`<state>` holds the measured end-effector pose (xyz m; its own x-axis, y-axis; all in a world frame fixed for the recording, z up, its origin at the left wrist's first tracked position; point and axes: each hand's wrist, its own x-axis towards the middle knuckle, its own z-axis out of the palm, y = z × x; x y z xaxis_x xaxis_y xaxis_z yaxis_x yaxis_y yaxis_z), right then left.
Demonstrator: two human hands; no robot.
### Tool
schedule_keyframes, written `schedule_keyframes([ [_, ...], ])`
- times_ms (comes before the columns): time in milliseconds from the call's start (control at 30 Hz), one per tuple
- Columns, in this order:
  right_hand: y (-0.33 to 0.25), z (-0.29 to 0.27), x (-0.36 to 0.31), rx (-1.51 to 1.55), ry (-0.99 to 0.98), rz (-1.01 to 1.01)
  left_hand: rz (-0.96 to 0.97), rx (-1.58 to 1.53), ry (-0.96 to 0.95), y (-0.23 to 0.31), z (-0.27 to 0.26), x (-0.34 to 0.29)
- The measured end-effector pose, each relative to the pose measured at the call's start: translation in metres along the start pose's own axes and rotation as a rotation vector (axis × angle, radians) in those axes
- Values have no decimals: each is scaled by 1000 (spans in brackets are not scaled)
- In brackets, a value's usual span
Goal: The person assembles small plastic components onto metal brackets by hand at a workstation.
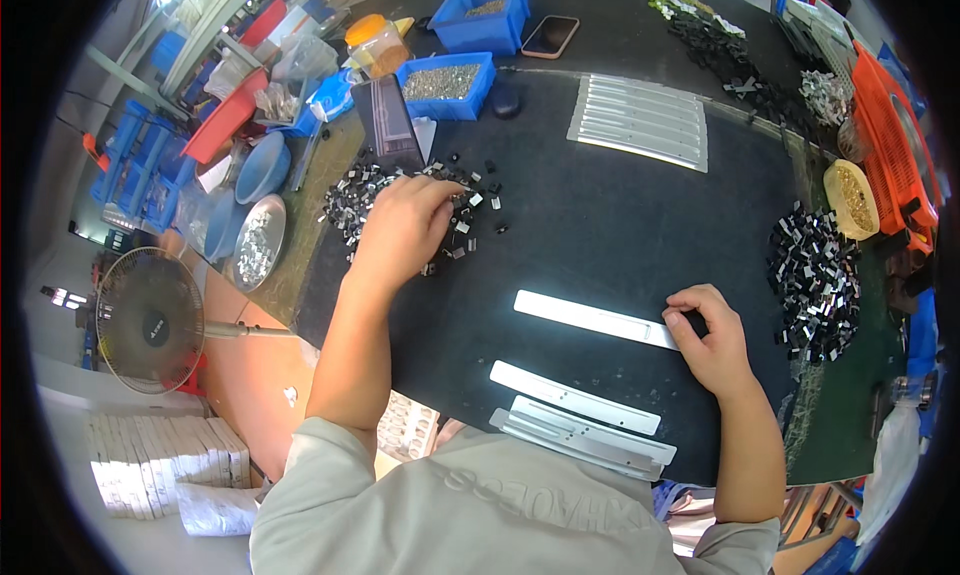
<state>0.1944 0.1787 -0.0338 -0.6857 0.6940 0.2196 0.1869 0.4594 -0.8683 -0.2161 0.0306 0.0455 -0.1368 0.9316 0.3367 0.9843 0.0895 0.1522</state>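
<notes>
My left hand (402, 227) reaches into a loose heap of small black and silver clips (350, 200) on the black mat. Its fingers are bent down and drawn together; whatever lies under the fingertips is hidden. My right hand (712, 340) is closed at the right end of a flat silver metal strip (590, 317), thumb and forefinger curled there, the strip lying level on the mat. Nearer my body rest another silver strip (575, 397) and a small overlapping stack of strips (585, 440).
Several strips in a row (640, 120) lie at the far side. A phone (385, 120) leans behind the left heap, near a blue bin (445, 85). Another clip heap (815, 280) sits at the right, beside a yellow bowl (853, 199). A fan (150, 320) stands left.
</notes>
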Motion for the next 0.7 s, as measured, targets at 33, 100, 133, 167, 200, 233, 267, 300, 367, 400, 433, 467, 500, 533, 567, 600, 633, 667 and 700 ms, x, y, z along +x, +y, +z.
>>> schedule_keyframes([
  [33, 0, 0, 0, -4, -1, 1, -14, 18, 18, -4, 0, -1],
  [100, -1, 1, -1, -3, 7, 15, -7, 17, -20, -3, 4, -3],
  [133, -1, 0, -1, -5, 14, 28, -2, 16, -56, 0, 7, -3],
  [167, 0, 0, -1, -2, 15, 27, -1, 54, -44, -1, 16, -6],
  [200, 0, 1, -1, -10, 13, 29, -3, 50, -40, 1, 20, -9],
  [233, -1, 1, -1, -16, 10, 30, -40, 98, -5, 3, 23, -11],
  [267, -2, 2, 0, -21, 9, 28, -76, 147, 29, 4, 27, -12],
  [300, -2, 1, 0, -17, 8, 27, -115, 168, 76, 6, 30, -11],
  [367, -1, 1, 0, -10, 5, 21, -121, 192, 91, 10, 36, -11],
  [400, -1, 1, 0, -11, 9, 31, -128, 216, 108, 10, 38, -11],
  [433, -2, 1, 0, -12, 11, 41, -95, 216, 141, 11, 42, -11],
  [467, -1, 0, 0, -5, 8, 31, -98, 199, 134, 12, 45, -11],
  [500, -1, -1, -2, -19, 13, 47, -92, 205, 130, 15, 46, -11],
  [533, -1, -2, -2, -33, 17, 63, -86, 210, 126, 16, 46, -12],
  [567, -2, -1, -2, -21, 22, 74, -97, 154, 129, 12, 51, -15],
  [600, 0, -1, -2, -20, 20, 69, -100, 158, 132, 13, 52, -16],
  [633, 2, -1, -3, -20, 22, 60, -91, 133, 129, 15, 54, -16],
  [667, 3, -1, -2, -21, 25, 53, -81, 108, 127, 16, 55, -16],
  [700, 3, -1, -2, -23, 23, 54, -90, 105, 129, 18, 57, -16],
])
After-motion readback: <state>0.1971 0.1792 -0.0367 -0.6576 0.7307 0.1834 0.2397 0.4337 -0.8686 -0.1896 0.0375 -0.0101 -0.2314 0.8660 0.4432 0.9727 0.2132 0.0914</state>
